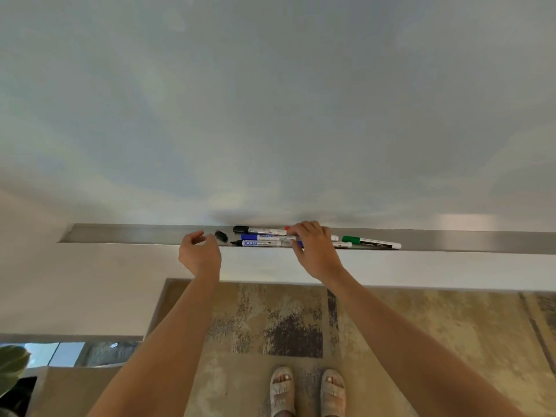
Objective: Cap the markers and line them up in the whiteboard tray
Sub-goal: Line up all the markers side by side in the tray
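Observation:
The metal whiteboard tray runs along the bottom of the whiteboard. In it lie a black-capped marker, a blue-capped marker and an uncapped black marker with its tip pointing left. A loose black cap sits just left of that tip. A green-capped marker lies further right. My right hand arches over the right ends of the bunched markers, fingers behind them and thumb in front, hiding a red marker and others. My left hand hovers by the cap, loosely curled and holding nothing.
The whiteboard fills the upper view. Below the tray is a white wall strip, then a patterned rug where my sandalled feet stand. A plant leaf and a box are at the lower left.

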